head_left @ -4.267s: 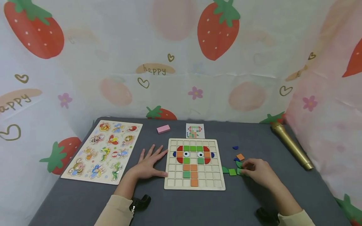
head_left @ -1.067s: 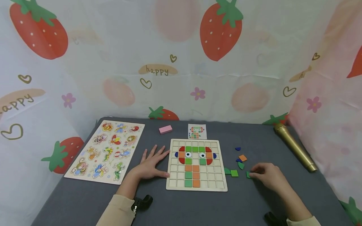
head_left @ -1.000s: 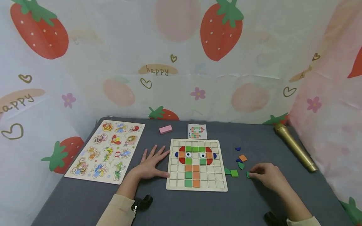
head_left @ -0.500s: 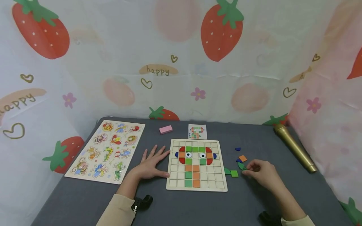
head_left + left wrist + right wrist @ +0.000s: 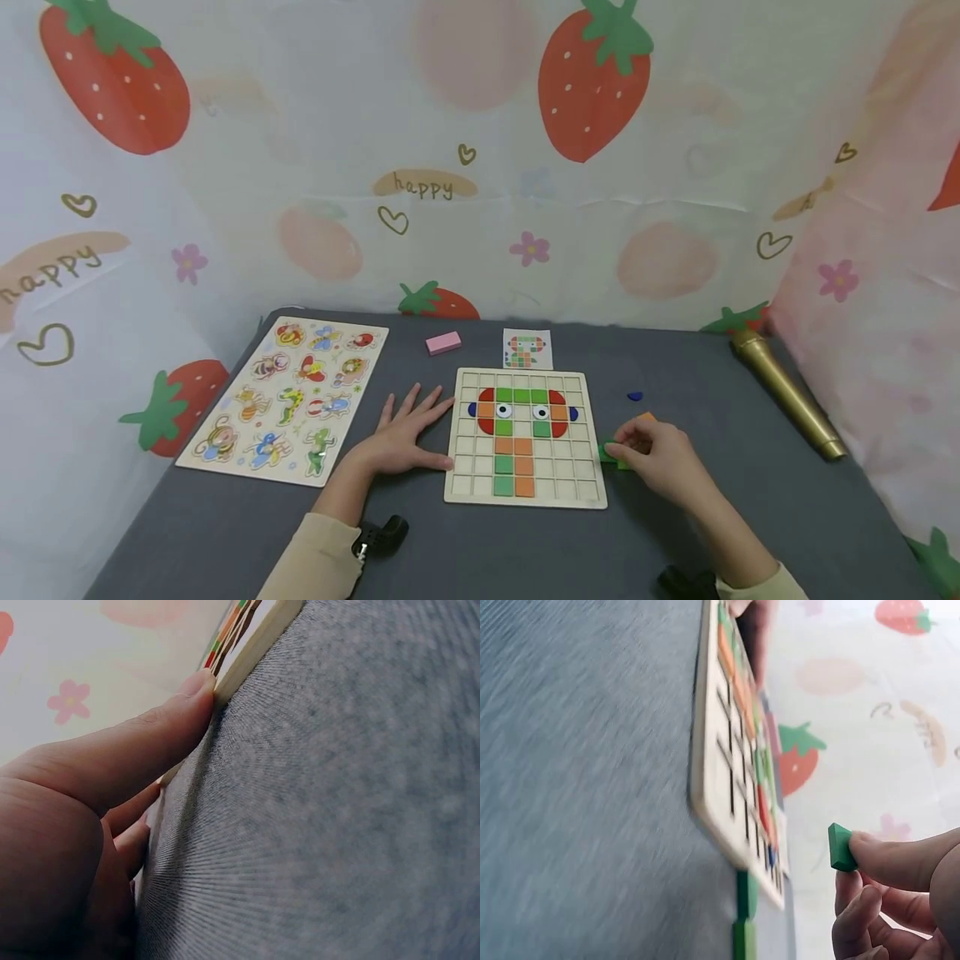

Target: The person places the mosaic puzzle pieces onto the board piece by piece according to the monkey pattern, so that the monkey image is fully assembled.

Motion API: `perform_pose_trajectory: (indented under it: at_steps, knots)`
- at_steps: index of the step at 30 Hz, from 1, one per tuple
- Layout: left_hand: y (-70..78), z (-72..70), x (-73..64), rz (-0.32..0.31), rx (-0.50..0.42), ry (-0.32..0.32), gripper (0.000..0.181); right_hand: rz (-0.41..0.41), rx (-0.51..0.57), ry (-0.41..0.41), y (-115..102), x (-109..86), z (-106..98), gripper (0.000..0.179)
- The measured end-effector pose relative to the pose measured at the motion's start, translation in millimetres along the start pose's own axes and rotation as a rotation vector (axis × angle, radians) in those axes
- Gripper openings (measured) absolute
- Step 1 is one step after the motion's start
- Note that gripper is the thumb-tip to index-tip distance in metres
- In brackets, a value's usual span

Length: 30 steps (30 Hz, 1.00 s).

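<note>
A square wooden grid board (image 5: 570, 487) lies flat, with red, green, orange and blue tiles and two eye pieces set in it. Spread out on the table, my left hand (image 5: 397, 446) touches the board's left edge with its thumb; in the left wrist view the thumb tip (image 5: 201, 681) sits at that edge. Above the table right of the board, my right hand (image 5: 663, 462) pinches a small green tile (image 5: 840, 847) between thumb and finger. Below it lie a green tile (image 5: 746, 894) against the board's corner and a lighter green tile (image 5: 744, 941).
A pattern card (image 5: 527, 348) stands behind the board and a pink block (image 5: 443, 343) lies to its left. The animal picture board (image 5: 281, 400) is far left, a gold tube (image 5: 787, 396) far right. A blue piece (image 5: 635, 396) and a partly hidden orange tile (image 5: 647, 416) lie beyond my right hand.
A second green tile has come into the board's lower column since the oldest frame. My right hand has lifted a green tile and moved left towards the board; the left hand stays put.
</note>
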<state>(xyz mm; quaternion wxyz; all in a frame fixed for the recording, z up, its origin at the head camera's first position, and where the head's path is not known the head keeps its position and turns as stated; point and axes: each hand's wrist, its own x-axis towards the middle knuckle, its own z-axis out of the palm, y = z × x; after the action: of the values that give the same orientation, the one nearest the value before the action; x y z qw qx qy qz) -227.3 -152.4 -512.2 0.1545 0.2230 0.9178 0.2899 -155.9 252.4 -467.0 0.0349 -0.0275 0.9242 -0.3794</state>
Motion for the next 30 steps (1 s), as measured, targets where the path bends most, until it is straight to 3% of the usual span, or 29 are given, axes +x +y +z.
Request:
perform_pose_trajectory:
  at_steps: [8,17,30]
  knots:
    - [0.8,0.7,0.9,-0.012,-0.003,-0.009,0.101,-0.034,0.066,-0.045,-16.3,6.3,18.3,0.014]
    - [-2.3,0.9,1.6,-0.013,-0.001,-0.007,0.101,-0.104,0.059,-0.131,-35.2,13.6,49.9,0.008]
    - [-0.7,0.7,1.2,-0.012,0.003,-0.005,0.102,-0.093,-0.027,-0.109,-37.8,20.1,72.7,0.011]
